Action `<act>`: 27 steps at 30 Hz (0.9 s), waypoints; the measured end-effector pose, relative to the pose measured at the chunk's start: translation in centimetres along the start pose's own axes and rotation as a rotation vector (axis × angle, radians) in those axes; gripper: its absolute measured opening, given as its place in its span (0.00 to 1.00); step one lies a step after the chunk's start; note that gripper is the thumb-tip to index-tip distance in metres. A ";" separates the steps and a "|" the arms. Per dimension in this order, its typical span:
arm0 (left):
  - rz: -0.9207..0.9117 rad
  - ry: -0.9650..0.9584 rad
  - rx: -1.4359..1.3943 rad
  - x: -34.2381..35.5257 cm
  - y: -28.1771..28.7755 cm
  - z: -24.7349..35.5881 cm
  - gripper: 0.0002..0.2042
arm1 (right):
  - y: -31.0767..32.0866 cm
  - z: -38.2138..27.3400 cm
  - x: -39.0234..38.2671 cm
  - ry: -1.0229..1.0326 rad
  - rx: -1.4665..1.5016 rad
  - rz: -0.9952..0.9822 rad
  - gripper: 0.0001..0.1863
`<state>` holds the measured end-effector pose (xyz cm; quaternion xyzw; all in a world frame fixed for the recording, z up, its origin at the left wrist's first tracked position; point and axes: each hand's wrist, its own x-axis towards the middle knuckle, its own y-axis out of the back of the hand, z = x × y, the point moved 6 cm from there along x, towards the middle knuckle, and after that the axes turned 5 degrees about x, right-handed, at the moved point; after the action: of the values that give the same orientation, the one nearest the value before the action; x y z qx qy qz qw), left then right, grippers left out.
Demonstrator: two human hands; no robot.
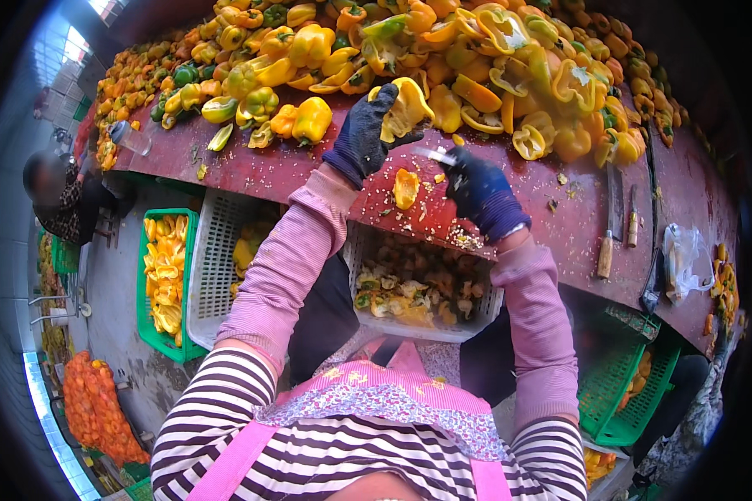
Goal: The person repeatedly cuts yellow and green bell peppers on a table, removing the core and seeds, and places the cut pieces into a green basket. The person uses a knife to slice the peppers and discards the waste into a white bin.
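My left hand, in a dark glove, is closed round a hollowed yellow bell pepper half above the red table. My right hand, gloved too, grips a knife whose blade is smeared by motion. The blade points left, just below the pepper half; whether they touch I cannot tell. Beneath my hands, seeds and a small orange-yellow pepper piece lie on the table. A large heap of peppers, whole and cut, fills the far side.
A white crate of pepper scraps stands below the table edge, before my lap. Left of it are a grey crate and a green crate of yellow pieces. A cleaver and small knife lie right. A person sits far left.
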<state>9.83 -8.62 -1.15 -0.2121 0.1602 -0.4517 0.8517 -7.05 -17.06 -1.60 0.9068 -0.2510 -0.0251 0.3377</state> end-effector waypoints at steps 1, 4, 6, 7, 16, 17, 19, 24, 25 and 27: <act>-0.018 -0.103 0.240 0.1 0.1 -0.3 0.19 | 0.5 0.3 0.5 -0.038 0.069 0.003 0.06; -0.001 -0.002 0.065 0.0 -0.8 -1.7 0.19 | 0.8 0.6 1.4 -0.029 -0.071 0.181 0.07; -0.016 0.022 -0.026 0.0 -1.2 -2.4 0.21 | 0.2 1.1 1.4 0.007 -0.172 0.310 0.08; -0.052 0.034 -0.101 0.4 -1.1 -3.0 0.22 | 0.1 1.5 1.3 0.017 -0.167 0.359 0.08; -0.137 0.074 -0.024 1.5 0.7 -4.5 0.27 | -4.4 3.1 2.4 -0.113 0.225 0.018 0.15; 0.001 0.046 -0.109 1.2 0.4 -4.6 0.27 | -4.6 2.2 2.0 -0.145 0.258 -0.056 0.17; 0.073 0.129 -0.092 0.5 0.4 -4.5 0.27 | -4.4 0.3 1.2 -0.239 0.319 -0.181 0.19; 0.123 0.182 0.123 0.3 0.4 -1.9 0.27 | -1.3 -0.8 -0.1 0.287 -0.224 0.098 0.11; 0.073 0.154 0.163 -0.3 0.4 -1.4 0.26 | -0.6 0.5 0.4 0.108 -0.019 0.099 0.08; 0.051 0.184 0.117 -0.7 0.2 -1.7 0.25 | 1.2 0.7 1.3 -0.044 0.228 0.133 0.06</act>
<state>8.85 -8.32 -2.62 -0.1156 0.2167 -0.4561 0.8554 -6.61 -18.84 -1.29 0.9200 -0.3189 0.0063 0.2277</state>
